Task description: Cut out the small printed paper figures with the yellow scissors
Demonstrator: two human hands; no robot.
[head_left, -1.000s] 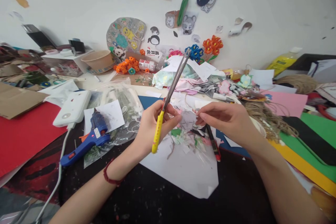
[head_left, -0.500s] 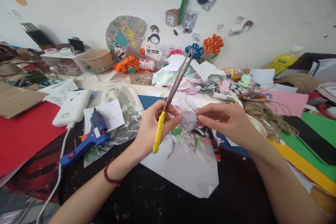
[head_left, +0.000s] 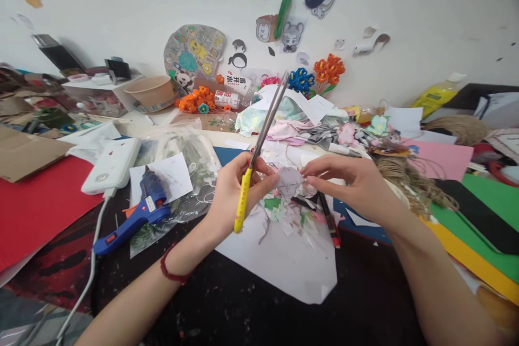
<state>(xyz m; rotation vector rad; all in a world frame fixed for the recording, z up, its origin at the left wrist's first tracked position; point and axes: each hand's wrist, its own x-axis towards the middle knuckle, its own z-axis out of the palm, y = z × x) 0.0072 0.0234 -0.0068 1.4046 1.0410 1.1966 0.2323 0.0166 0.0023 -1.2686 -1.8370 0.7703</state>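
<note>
In the middle of the head view, my left hand (head_left: 239, 189) is closed. Its thumb and fingertips pinch a small roundish piece of whitish paper (head_left: 289, 181). A pair of scissors (head_left: 244, 200) with a yellow handle is also tucked in that hand, long metal blades pointing up and away. From the other side, my right hand (head_left: 344, 184) has its thumb and index finger pinched at the paper piece's right edge. Beneath both hands, paper scraps (head_left: 279, 211) in white, green and pink lie on a white sheet (head_left: 284, 265). A dark pen with a red end (head_left: 330, 221) lies beside them.
On the left lie a blue glue gun (head_left: 141, 211), a white power bank with a cable (head_left: 113, 165) and a clear plastic bag (head_left: 178, 140). To the right are twine (head_left: 405, 170), a black phone (head_left: 482, 216) and coloured paper (head_left: 498, 200). Fabric (head_left: 284, 130) and craft flowers sit behind.
The paper piece has turned a little and shows a rounder face. The scissors' tips have swung slightly left. My right hand has shifted only slightly.
</note>
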